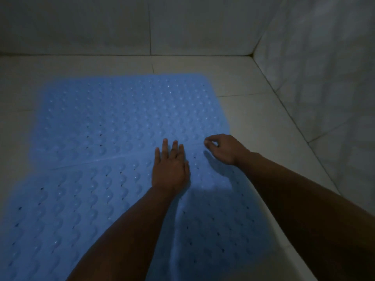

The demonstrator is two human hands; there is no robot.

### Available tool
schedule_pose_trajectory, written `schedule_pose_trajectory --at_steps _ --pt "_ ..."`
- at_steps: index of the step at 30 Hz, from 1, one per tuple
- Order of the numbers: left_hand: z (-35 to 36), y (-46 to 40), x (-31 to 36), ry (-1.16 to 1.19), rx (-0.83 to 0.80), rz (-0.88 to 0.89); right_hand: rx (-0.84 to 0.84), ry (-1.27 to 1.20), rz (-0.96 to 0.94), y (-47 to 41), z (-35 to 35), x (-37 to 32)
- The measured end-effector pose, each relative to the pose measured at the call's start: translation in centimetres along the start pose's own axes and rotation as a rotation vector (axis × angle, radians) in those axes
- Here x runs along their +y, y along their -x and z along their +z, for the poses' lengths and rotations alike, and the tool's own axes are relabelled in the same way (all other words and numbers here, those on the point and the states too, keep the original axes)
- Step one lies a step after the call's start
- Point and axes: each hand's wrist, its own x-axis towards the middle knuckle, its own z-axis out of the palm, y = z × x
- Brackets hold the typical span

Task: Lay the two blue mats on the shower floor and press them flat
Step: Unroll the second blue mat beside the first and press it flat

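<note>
Two blue bubbled mats lie side by side on the pale tiled shower floor (253, 118). The far mat (125, 110) reaches toward the back wall; the near mat (67, 209) runs to the bottom edge, and their seam crosses from lower left to the right. My left hand (170, 169) lies palm down, fingers spread, on the near mat just below the seam. My right hand (222, 148) hovers at the seam near the mats' right edge, its fingertips pinched at the near mat's edge. A raised ridge runs down the near mat between my forearms.
A tiled back wall (142, 27) and a tiled right wall (324, 78) meet in the far right corner. Bare floor tiles show beyond the far mat and along the right side. The light is dim.
</note>
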Motion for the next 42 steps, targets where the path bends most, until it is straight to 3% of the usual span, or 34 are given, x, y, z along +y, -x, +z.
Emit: schedule_pose_trajectory --at_steps 5,13,17,20,23,29,34,38,42 --pt "3.2 -1.9 4.0 0.021 -0.034 0.093 0.305 -0.258 0.039 0.5 0.7 3.4" --pt "7.9 -2.2 4.4 -0.072 0.060 0.110 0.572 -0.270 -0.116 -0.4 4.0 7.4" --pt "6.9 -2.1 4.6 -0.050 -0.049 0.110 0.463 -0.186 -0.130 0.4 4.5 9.0" --pt "4.8 -3.1 5.0 -0.043 -0.273 0.071 0.265 -0.114 -0.102 0.6 3.7 9.1" --pt "1.0 -5.8 6.5 -0.045 -0.464 0.009 0.224 -0.023 -0.126 1.3 3.6 8.2" --pt "-1.6 -5.7 6.4 -0.067 -0.168 -0.011 0.078 0.244 -0.109 1.3 7.5 6.2" --pt "0.9 -3.7 4.4 -0.030 0.022 -0.009 0.239 0.318 -0.105 2.2 10.4 6.9" --pt "1.5 -3.7 2.7 -0.019 0.094 -0.016 0.294 0.294 -0.141 1.9 11.1 7.5" --pt "1.3 -3.0 1.9 0.004 0.078 -0.038 0.136 0.318 -0.077 1.3 10.7 7.0"
